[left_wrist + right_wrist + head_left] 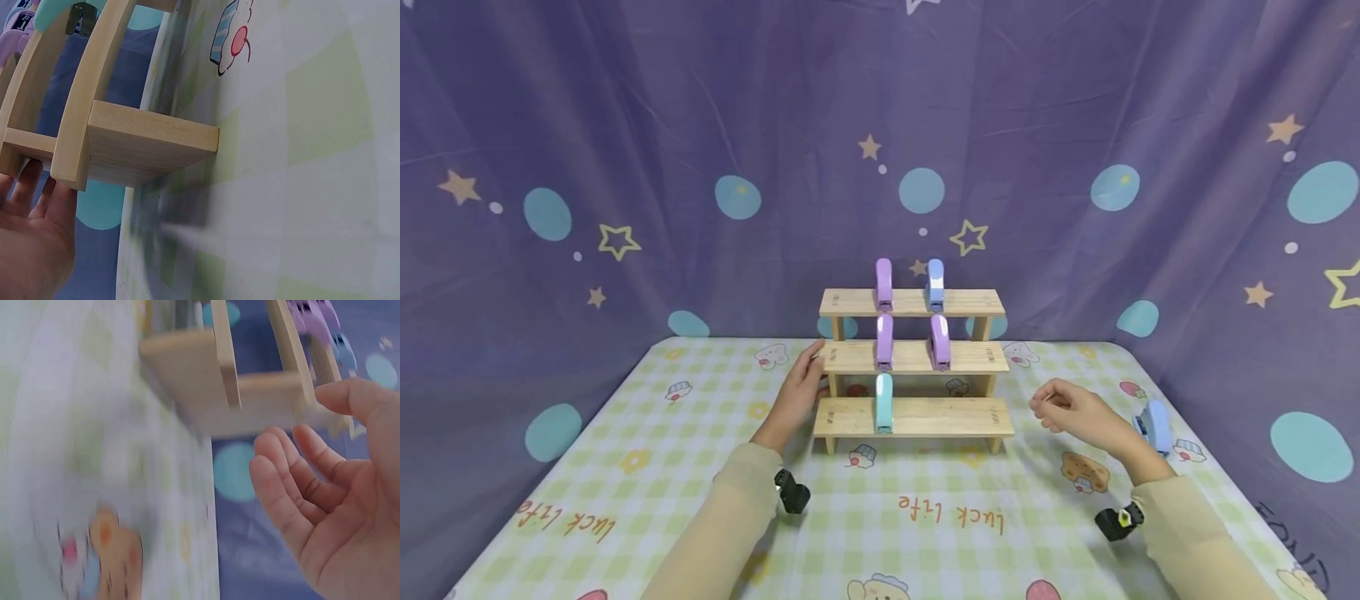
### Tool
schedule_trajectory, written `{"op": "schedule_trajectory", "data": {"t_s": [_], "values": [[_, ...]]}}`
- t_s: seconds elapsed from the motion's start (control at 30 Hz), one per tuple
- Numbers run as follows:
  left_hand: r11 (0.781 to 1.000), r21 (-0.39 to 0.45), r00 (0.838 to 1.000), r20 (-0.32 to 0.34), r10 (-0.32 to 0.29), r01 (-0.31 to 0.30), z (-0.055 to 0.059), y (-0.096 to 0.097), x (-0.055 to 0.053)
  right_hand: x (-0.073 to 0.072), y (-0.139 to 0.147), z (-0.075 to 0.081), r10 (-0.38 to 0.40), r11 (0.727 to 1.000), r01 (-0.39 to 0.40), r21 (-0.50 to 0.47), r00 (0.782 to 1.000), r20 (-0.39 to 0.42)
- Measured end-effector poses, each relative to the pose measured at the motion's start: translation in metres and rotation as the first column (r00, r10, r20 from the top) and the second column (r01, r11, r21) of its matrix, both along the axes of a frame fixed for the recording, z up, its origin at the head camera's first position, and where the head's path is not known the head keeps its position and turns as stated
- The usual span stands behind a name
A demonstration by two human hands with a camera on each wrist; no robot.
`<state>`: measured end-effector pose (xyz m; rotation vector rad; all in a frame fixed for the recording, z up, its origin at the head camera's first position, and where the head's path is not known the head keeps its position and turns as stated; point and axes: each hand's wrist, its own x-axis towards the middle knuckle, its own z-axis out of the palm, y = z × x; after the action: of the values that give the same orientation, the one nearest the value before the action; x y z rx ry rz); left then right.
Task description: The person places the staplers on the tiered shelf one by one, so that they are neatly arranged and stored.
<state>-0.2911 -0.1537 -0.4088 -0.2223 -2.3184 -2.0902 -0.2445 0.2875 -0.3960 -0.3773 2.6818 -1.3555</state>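
A three-step wooden display rack [951, 415] stands on the table. My left hand [800, 385] rests against its left side at the middle step, with fingertips at the board's end in the left wrist view. To the right of the rack, my right hand [1078, 412] is held in the air, fingers loosely bent and nothing in them. On the top step stand a purple stapler [883, 283] and a blue stapler [935, 285]. Two purple staplers, one left [884, 342] and one right [940, 342], stand on the middle step. The bottom step bears a teal stapler [883, 403] left of centre.
Another blue stapler [1157, 427] lies on the table near its right edge, beyond my right hand. A green checked cloth [700, 433] with printed cartoons covers the table. Behind the rack hangs a purple curtain [820, 125] with stars and dots.
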Motion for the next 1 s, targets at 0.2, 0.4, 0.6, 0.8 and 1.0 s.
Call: {"op": "schedule_trajectory", "data": {"t_s": [0.2, 0.4, 0.6, 0.8, 1.0], "values": [[1.000, -0.015, 1.000, 0.008, -0.002, 0.002, 0.015, 0.003, 0.011, 0.008, 0.043, 0.003, -0.076, 0.997, 0.077, 0.023, 0.995, -0.067], [1.000, -0.018, 1.000, 0.004, -0.006, 0.006, 0.017, 0.004, 0.014, 0.017, 0.079, 0.004, -0.183, 0.978, 0.190, 0.089, 0.980, -0.085], [1.000, -0.022, 1.000, 0.002, -0.007, 0.007, 0.016, 0.003, 0.014, 0.025, 0.109, 0.003, -0.255, 0.954, 0.267, 0.133, 0.962, -0.097], [1.000, -0.029, 1.000, 0.002, -0.003, 0.003, 0.016, 0.004, 0.014, 0.030, 0.130, -0.005, -0.311, 0.939, 0.325, 0.115, 0.942, -0.125], [0.999, -0.032, 1.000, -0.004, -0.004, 0.004, 0.016, 0.003, 0.014, 0.032, 0.141, -0.016, -0.356, 0.912, 0.377, 0.162, 0.923, -0.145]]}}
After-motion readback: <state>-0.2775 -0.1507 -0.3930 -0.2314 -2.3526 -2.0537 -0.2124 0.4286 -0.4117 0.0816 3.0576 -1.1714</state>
